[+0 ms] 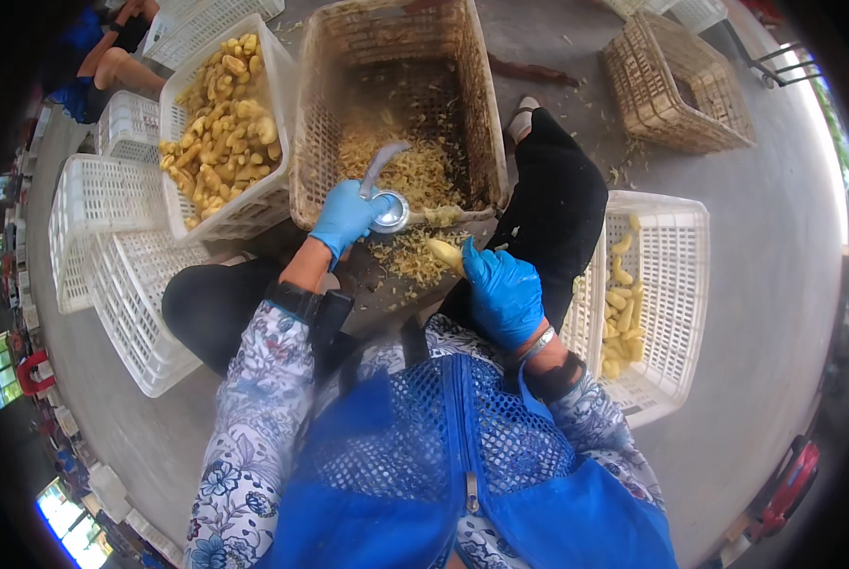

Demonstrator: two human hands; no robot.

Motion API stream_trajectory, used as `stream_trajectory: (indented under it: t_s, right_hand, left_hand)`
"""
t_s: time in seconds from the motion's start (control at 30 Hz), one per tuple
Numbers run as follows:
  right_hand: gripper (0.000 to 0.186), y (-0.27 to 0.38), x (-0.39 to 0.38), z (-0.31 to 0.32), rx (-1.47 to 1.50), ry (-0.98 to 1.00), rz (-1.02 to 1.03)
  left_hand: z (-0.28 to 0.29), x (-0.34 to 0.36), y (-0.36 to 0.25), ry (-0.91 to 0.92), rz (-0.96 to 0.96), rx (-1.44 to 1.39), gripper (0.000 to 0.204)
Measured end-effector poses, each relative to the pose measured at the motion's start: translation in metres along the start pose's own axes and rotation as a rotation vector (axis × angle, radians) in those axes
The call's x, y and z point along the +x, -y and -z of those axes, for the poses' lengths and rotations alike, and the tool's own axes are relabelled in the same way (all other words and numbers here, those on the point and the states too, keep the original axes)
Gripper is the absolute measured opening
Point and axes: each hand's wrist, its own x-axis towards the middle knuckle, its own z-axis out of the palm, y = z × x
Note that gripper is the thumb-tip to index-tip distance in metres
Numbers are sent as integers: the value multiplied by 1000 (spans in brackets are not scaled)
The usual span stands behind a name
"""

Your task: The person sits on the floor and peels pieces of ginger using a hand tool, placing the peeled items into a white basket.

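My left hand (347, 220), in a light blue glove, is closed around a curved, greyish knife (379, 165) whose blade points up and away. A round, shiny metal piece (390, 212) sits against the same hand; whether it belongs to the knife I cannot tell. In a darker blue glove, my right hand (502, 294) grips a pale yellow, elongated vegetable (445, 256), its free end pointing left. Both hands are over my lap, just short of a dirty crate (303, 142) with yellowish peelings (401, 163) inside. More peelings (415, 258) lie between my legs.
At left, a white crate (280, 71) is heaped with yellow-brown vegetables (225, 128), near several other white crates (102, 204). At right, a white crate (682, 284) holds pale yellow pieces (624, 318). A stained crate (633, 81) stands far right. Another person (121, 71) sits far left.
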Motion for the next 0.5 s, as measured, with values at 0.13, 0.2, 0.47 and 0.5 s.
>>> stream_trajectory:
  t_s: [0.13, 0.2, 0.47, 0.5]
  right_hand:
    - [44, -4, 2, -4, -24, -31, 67]
    - [44, -4, 2, -1, 15, -1, 43]
    - [39, 0, -3, 5, 867, -194, -472]
    - [38, 5, 1, 14, 1340, -99, -762]
  left_hand:
    - [-21, -28, -54, 255, -23, -186, 31]
    - [-21, -25, -44, 281, -2, -159, 32]
    - [17, -20, 17, 5, 106, -275, 27]
    - [16, -25, 6, 3, 102, -279, 27]
